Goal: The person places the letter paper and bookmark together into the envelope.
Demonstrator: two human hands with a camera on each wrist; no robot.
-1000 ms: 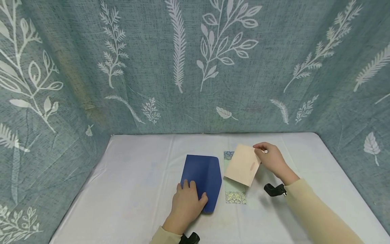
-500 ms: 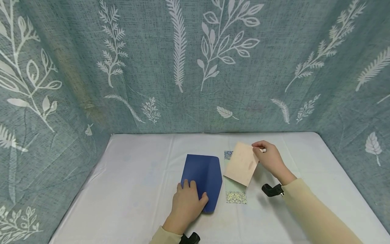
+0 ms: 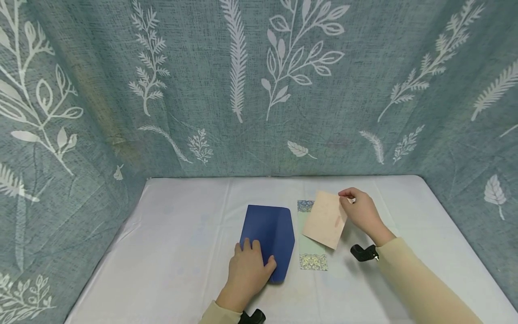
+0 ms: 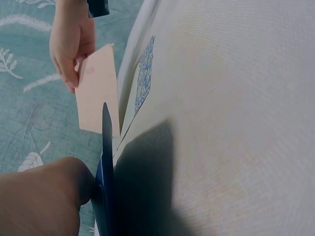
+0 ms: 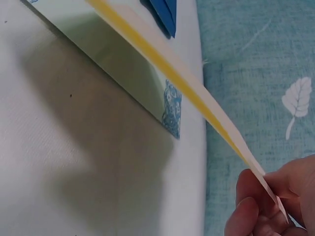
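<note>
A dark blue envelope [image 3: 265, 225] lies near the middle of the white table, its flap on the right side. My left hand [image 3: 247, 270] rests on its lower part, fingers extended and thumb toward the right edge. In the left wrist view the envelope [image 4: 105, 172] appears edge-on, casting a shadow on the cloth. My right hand [image 3: 362, 211] pinches a cream card [image 3: 325, 220] by its upper right corner, tilted above the table. In the right wrist view, the card [image 5: 216, 105] shows a yellow strip along its side. A pale green card [image 3: 311, 245] with patterned ends lies beneath, partly covered.
A white cloth covers the table [image 3: 182, 234]. A teal curtain with white leaf prints [image 3: 251, 90] hangs behind and at both sides. Black wrist devices [image 3: 364, 253] sit at both cuffs.
The cream card drifts slightly left and then back right with my right hand, uncovering a bit more of the green card's left part. My left hand and the envelope stay put.
</note>
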